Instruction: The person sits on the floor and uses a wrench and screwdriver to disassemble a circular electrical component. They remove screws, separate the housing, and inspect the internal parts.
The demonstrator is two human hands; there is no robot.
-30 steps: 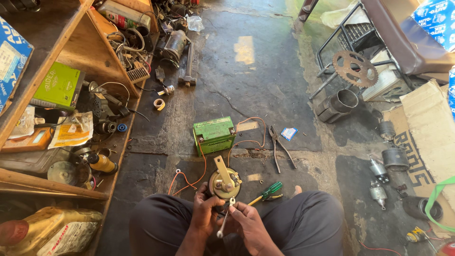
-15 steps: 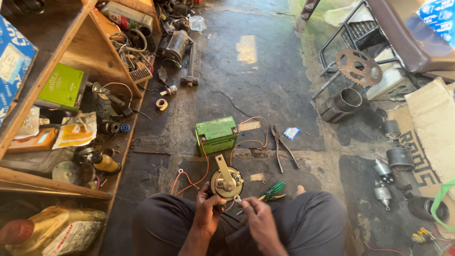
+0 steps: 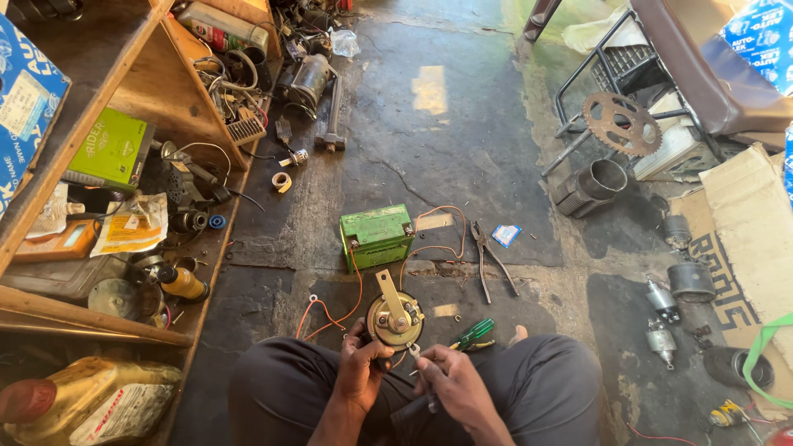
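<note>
Round brass-coloured horn with a flat metal bracket [image 3: 395,318] sits upright over your lap, gripped at its lower edge by your left hand [image 3: 361,373]. Your right hand [image 3: 450,384] pinches a small metal wrench [image 3: 415,351] at the horn's rim. Orange wires [image 3: 330,318] trail, ends loose, toward the green rectangular battery [image 3: 377,235] on the floor; hookup looks unfinished.

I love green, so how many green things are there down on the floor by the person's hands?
Green box-shaped battery: 1
Green-handled screwdriver: 1
Total: 2

The left hand holds a round horn; that one is brass-coloured, so it is not counted.
</note>
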